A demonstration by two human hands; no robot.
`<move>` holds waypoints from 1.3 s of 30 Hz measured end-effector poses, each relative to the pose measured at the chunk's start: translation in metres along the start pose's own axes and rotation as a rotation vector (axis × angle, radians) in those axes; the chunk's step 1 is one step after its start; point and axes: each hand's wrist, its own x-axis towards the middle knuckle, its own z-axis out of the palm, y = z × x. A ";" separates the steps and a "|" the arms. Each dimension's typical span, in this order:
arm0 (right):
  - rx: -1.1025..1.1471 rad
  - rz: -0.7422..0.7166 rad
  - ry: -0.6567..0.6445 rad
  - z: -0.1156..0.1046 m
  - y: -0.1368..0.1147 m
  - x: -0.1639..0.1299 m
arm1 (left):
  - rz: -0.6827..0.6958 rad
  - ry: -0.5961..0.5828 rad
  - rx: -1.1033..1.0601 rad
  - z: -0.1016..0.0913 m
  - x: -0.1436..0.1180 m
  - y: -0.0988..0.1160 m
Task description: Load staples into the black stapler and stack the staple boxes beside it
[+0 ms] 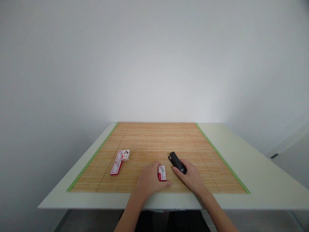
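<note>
My left hand [151, 179] curls around a small red-and-white staple box [162, 173] near the front of the bamboo mat, fingers along its left side and thumb below its near end. Just to the right, my right hand [191, 178] is closed on the rear part of a black stapler [177, 162]. The stapler's front end points away and to the left, with its jaw slightly apart. A gap of mat separates the staple box from the stapler. The fingertips of both hands are partly hidden.
To the left, several similar small boxes lie together: a red-edged one [116, 168] nearest me and a white one [126, 155] behind it. The bamboo mat [156, 138] has green side edges and covers the middle of a white table [243, 161]. A wall stands behind.
</note>
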 end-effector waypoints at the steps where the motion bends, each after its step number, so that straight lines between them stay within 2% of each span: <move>1: 0.004 -0.014 -0.009 -0.001 -0.001 -0.002 | 0.019 -0.054 -0.025 -0.005 0.001 -0.004; 3: 0.011 -0.041 -0.035 -0.004 -0.001 -0.005 | 0.039 -0.118 -0.064 -0.011 0.003 -0.009; 5: 0.014 -0.064 -0.066 -0.005 0.000 -0.009 | 0.049 -0.098 -0.071 -0.013 0.007 -0.012; 9: 0.038 -0.096 -0.111 -0.004 0.001 -0.015 | 0.113 -0.009 -0.031 -0.003 0.014 -0.008; 12: 0.043 -0.085 -0.133 -0.004 -0.002 -0.016 | 0.173 -0.007 -0.029 0.004 0.017 -0.002; 16: 0.038 -0.087 -0.141 -0.003 -0.003 -0.017 | 0.226 -0.060 -0.078 0.005 0.017 0.000; 25: 0.029 -0.070 -0.152 -0.002 0.000 -0.018 | 0.211 -0.098 -0.181 0.006 0.021 -0.001; 39: 0.029 -0.070 -0.130 -0.002 0.001 -0.019 | 0.231 -0.116 -0.183 0.005 0.015 0.000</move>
